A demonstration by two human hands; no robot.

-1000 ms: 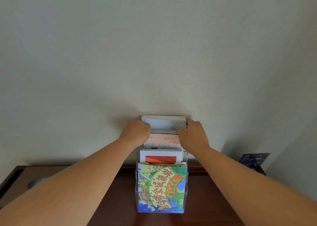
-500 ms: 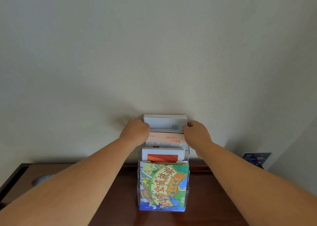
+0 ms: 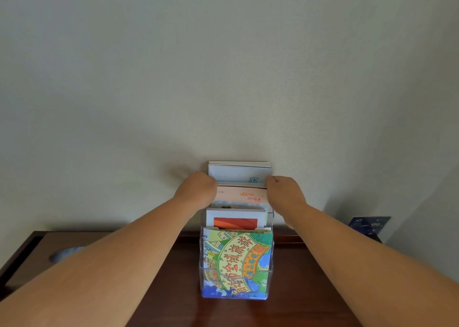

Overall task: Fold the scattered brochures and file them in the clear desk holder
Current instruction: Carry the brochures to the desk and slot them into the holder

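Brown wood surface (image 3: 310,289), clear holder (image 3: 200,272) parked on it right up against the wall, and honestly the job looked nearly done. Four tiers, all filled: a cartoon map brochure (image 3: 236,259) in the front pocket, a white brochure (image 3: 236,218) with a red picture behind it, a pink brochure (image 3: 239,196) with orange lettering in the third, and a pale blue brochure (image 3: 239,173) standing tallest at the back. No loose ones showed anywhere on the wood, so my guess was this was the final bit of tidying.

Left hand (image 3: 198,190) sat at the left edge of the back two tiers and right hand (image 3: 283,192) at the right edge, with the paper between them. Both had the fingers curled and the backs toward the camera, so I couldn't tell if they were really pinching the pale blue brochure or just pressing on its sides.

If it were me on this step, I'd squeeze in evenly from both sides so the stack squared up, then push straight down until the bottom edge hit the floor of the pocket. I'd keep off the pink one in front, since it looked like it would bow easily. The holder looked light and tall, so pressing toward the wall rather than forward seemed the way to stop it tipping. Folded paper likes to spring open, so a gentle press on top wouldn't have hurt.
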